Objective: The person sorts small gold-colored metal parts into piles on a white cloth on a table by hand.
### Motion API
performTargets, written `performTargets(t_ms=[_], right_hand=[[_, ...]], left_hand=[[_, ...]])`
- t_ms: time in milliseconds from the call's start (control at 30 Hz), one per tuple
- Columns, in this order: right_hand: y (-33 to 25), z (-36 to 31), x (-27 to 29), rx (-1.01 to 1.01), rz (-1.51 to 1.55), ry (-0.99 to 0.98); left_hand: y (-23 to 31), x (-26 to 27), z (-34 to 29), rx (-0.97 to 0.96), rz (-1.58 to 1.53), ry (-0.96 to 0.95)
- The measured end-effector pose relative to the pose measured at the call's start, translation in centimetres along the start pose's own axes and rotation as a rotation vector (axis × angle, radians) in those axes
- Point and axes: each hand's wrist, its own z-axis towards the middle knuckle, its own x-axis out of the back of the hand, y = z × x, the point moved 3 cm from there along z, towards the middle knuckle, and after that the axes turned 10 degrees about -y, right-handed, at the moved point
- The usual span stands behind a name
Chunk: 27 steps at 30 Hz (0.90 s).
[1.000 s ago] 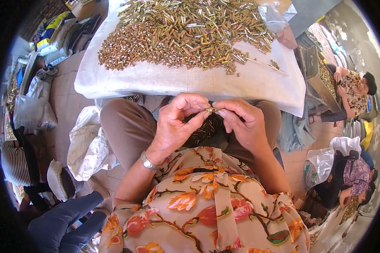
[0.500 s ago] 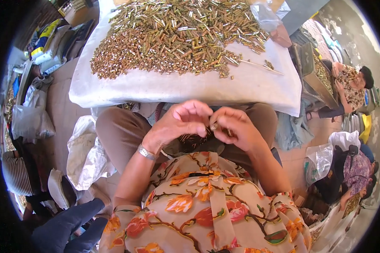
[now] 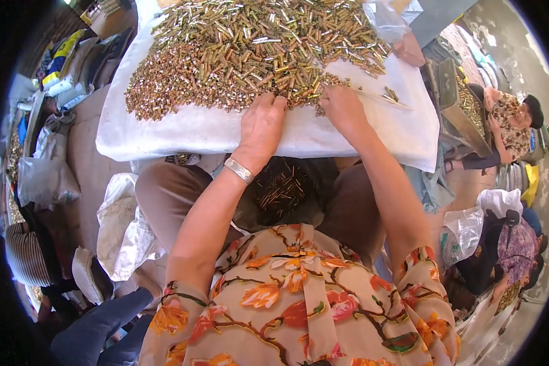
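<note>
A large heap of small metal parts covers the white-clothed table (image 3: 165,139). Short coppery pieces (image 3: 158,91) lie at its left, and longer brass-coloured tube-like pieces (image 3: 268,30) spread over the rest. My left hand (image 3: 264,122) is at the heap's front edge, fingers curled down against the short pieces. To its right, my right hand (image 3: 343,110) has its fingertips pinched together at small pieces by the edge. Whatever either hand grips is hidden under the fingers. Between my knees sits a dark container (image 3: 311,215) with thin, coppery rod-like parts (image 3: 279,188) inside.
A thin pale stick (image 3: 384,100) lies right of the heap, near a clear plastic bag (image 3: 384,23) and a reddish block (image 3: 409,50). White sacks (image 3: 119,226) stand by my left knee. Other people sit at the right, one beside a bin (image 3: 460,113) of parts.
Both hands have moved forward from above my lap, where they were close together, to the heap's front edge. They are now farther apart, and the container between my knees is uncovered.
</note>
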Motion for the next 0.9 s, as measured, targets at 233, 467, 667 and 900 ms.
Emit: performTargets(t_ms=[233, 467, 667, 900], right_hand=[[0.6, 0.6, -0.3, 0.019, -0.171, -0.115], [-2.0, -5.3, 2.3, -0.236, 1.079, -0.442], [-7.8, -12.0, 2.4, -0.145, 1.432, -0.435], [-10.6, -14.2, 3.6, 0.094, 1.164, -0.178]], left_hand=[[0.4, 0.5, -0.4, -0.065, 0.023, 0.006], [0.4, 2.1, -5.9, 0.299, -1.282, -0.188], [3.2, 4.9, -9.6, 0.373, -1.57, -0.215], [4.8, 6.7, -11.6, 0.301, -1.609, -0.179]])
